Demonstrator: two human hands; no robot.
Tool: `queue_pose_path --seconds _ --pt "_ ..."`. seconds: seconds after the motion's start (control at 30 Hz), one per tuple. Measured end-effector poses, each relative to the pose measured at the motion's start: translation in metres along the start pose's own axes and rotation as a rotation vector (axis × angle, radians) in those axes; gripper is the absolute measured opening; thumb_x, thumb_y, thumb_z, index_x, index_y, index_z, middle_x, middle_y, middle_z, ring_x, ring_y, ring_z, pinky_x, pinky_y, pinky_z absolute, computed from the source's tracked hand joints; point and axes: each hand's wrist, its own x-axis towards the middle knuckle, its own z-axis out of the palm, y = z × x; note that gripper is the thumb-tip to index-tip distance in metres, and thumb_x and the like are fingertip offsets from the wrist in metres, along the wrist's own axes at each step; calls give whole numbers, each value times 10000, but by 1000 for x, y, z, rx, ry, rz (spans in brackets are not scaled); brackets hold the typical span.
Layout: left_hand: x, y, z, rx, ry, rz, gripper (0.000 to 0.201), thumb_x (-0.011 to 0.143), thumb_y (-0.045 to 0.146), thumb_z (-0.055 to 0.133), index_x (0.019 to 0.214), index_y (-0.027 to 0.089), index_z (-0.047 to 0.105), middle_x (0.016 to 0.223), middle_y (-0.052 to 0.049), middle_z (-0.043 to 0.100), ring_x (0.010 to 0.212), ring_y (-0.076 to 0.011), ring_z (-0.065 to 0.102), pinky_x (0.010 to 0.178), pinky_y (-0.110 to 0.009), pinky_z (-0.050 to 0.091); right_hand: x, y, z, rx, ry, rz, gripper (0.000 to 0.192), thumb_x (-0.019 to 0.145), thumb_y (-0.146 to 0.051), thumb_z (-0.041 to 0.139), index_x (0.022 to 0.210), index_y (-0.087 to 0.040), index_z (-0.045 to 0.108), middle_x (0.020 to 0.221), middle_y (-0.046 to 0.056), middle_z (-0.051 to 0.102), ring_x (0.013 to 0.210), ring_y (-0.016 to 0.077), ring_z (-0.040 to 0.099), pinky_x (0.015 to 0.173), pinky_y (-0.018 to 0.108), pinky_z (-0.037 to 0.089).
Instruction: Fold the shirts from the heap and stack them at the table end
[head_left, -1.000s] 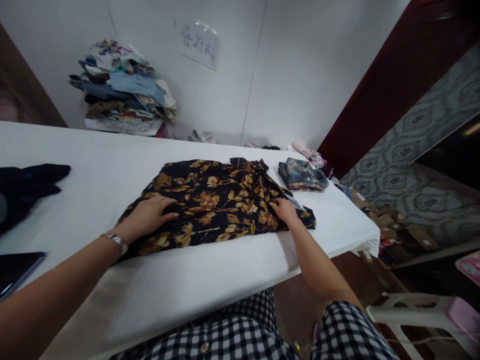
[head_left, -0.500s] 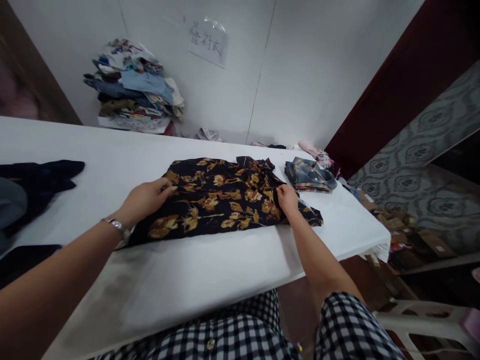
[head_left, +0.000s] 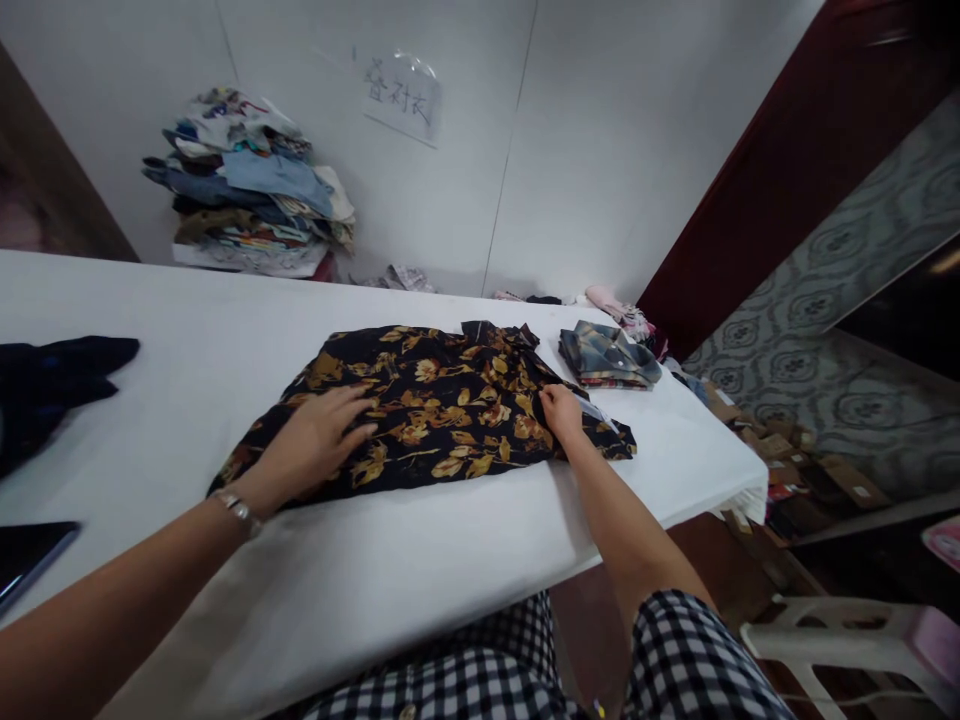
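Observation:
A black shirt (head_left: 442,400) with gold and brown flowers lies across the white table, its collar at the far right side. On its left part rests my left hand (head_left: 328,432), fingers spread over the cloth. My right hand (head_left: 561,410) pinches the shirt's fabric near the right end, below the collar. A pale strip, perhaps a tag, shows just right of that hand. Beyond it sits a folded plaid shirt (head_left: 609,354) on top of another folded piece.
A tall pile of clothes (head_left: 255,185) stands at the back left by the wall. Dark garments (head_left: 60,385) and a dark flat device (head_left: 34,555) lie at the left. The white table (head_left: 420,540) ends at the right, with boxes (head_left: 847,480) and a plastic stool (head_left: 832,640) beyond.
My left hand has let go of the shirt's left edge and now lies flat on it. The shirt's left part has spread out. My right hand keeps its pinch.

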Motion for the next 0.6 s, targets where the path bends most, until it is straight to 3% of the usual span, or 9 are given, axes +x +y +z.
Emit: queue_pose_path --seconds 0.13,0.2,0.3,0.4,0.5,0.6 --pt "-23 -2 34 35 -161 -42 635 867 587 328 1315 194 547 1454 -136 449 1381 -338 328 1114 -541 248 0 -3 0 0 -94 28 247 906 -261 485 921 -164 712 991 95 694 916 209 616 804 279 418" --pt "-29 -8 44 67 -185 -67 636 873 554 325 1338 170 527 1471 -151 421 1391 -344 309 1105 -555 255 0 -5 -3 6 -105 34 240 902 -252 493 941 -167 714 1004 88 698 933 204 621 820 272 425" --pt "-33 -11 41 126 -161 -57 567 882 470 324 1322 196 551 1487 -144 399 1403 -354 281 1088 -583 263 -8 -10 -12 42 -66 -3 303 927 -264 461 1125 -156 663 1129 101 673 1044 204 598 907 283 419" --pt "-39 -11 30 184 -130 -4 458 872 351 334 1198 303 652 1492 -76 407 1417 -372 238 1076 -656 213 -28 -18 -17 105 -32 -160 410 952 -344 425 1290 -159 564 1323 124 573 1227 226 504 1040 345 355" --pt "-47 -15 29 201 -166 4 427 834 259 370 1058 347 723 1447 -49 473 1399 -402 265 1053 -689 228 -52 -24 -9 95 -175 -250 527 936 -459 447 1385 -184 476 1473 124 423 1384 275 333 1121 456 246" --pt "-51 -24 38 207 -181 -26 438 814 216 385 1054 348 727 1419 -57 505 1376 -414 308 1035 -689 276 -65 -25 4 90 -304 -225 584 934 -501 436 1427 -189 420 1514 128 354 1427 287 252 1140 501 188"
